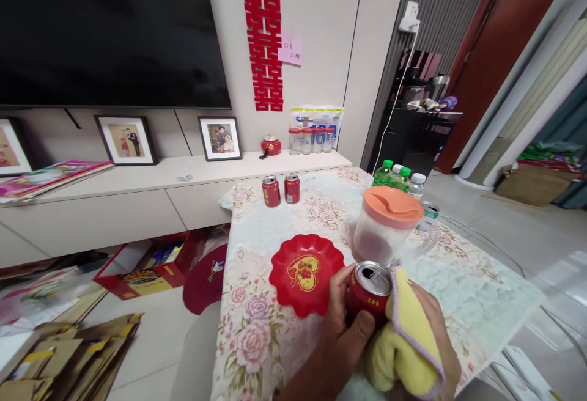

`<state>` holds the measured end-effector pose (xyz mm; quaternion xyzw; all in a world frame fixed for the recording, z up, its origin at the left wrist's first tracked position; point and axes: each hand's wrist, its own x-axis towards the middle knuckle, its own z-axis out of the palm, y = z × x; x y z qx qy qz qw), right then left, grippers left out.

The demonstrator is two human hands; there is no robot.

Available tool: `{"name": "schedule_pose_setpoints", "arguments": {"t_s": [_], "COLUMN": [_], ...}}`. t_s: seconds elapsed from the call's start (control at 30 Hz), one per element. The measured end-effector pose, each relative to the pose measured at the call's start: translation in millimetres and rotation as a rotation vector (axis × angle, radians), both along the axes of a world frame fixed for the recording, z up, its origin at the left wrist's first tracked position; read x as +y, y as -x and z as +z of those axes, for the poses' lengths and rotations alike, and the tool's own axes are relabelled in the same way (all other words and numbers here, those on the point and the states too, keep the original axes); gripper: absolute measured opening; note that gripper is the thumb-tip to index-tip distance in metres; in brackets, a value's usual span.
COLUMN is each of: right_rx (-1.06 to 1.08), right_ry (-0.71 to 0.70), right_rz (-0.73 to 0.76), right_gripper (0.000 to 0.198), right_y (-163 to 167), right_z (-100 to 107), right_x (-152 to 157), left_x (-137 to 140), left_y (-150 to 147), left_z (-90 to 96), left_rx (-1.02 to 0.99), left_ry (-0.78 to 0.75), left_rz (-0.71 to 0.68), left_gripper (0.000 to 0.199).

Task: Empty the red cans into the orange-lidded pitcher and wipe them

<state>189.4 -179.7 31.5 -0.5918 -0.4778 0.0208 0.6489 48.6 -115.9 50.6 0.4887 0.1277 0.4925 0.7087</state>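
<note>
At the near edge of the table, a red can sits between both hands, held just above the flowered cloth. The left hand wraps it from the side, fingers curled tight around the body, thumb across the front. The right hand grips a yellow rag, fingers closed over it, pressing it against the can's right side. The can stands nearly upright, its long axis vertical with a slight tilt, silver top facing up. Just beside it are a red plate and a plastic jug; two more cans stand well apart at the far end.
</note>
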Motion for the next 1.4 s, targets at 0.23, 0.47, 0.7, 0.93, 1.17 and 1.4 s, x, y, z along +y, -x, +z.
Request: {"name": "schedule_pose_setpoints", "arguments": {"t_s": [0.23,0.47,0.7,0.93,1.17,1.4], "right_rx": [-0.102,-0.644,-0.737,-0.819,-0.703,-0.645], "right_ry": [0.060,0.088,0.172,0.118,0.034,0.141], "right_rz": [0.104,0.144,0.148,0.170,0.249,0.368], "right_gripper": [0.043,0.043,0.036,0.044,0.037,0.033], "right_y": [-11.0,-27.0,-30.0,-33.0,-35.3,-65.6], "right_z": [27.9,67.3,83.1,71.2,71.6,81.2], "right_x": [1.4,0.1,-1.3,-4.2,-8.3,-14.3], "left_x": [1.3,2.7,0.3,-1.3,1.8,4.8], "left_y": [-8.0,-4.6,-4.9,-8.5,2.2,5.5], "left_z": [-13.1,-12.3,-3.6,-10.2,2.6,9.8], "left_rx": [-0.007,0.053,0.029,0.143,0.169,0.043], "left_ry": [-0.024,-0.069,-0.083,-0.039,-0.118,0.009], "left_rz": [-0.024,0.066,0.088,0.164,0.121,-0.219], "left_gripper": [0.077,0.075,0.072,0.069,0.068,0.091]}}
